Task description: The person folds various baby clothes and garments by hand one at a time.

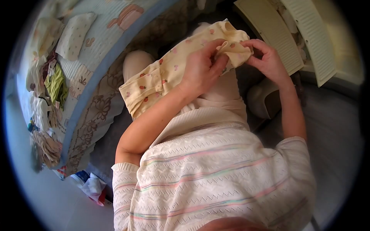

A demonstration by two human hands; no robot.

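Note:
A pale yellow baby garment [154, 82] printed with strawberries and small pink shapes lies across my lap, its lower end reaching to the left. Small snaps show near that lower end. My left hand [204, 65] pinches a folded part of the cloth between thumb and fingers near the upper right end. Against the right edge of the same fold, my right hand [268, 59] has its thumb and fingertips closed on the cloth. The fold stands up between the two hands. Exactly which part of the garment it is, I cannot tell.
To the left is a bed with a light blue quilt [111, 42], holding a folded patterned cloth [75, 36], a green garment [57, 86] and several heaped clothes. Cream drawers [269, 34] stand open at the upper right. A plastic bag [92, 186] lies at lower left.

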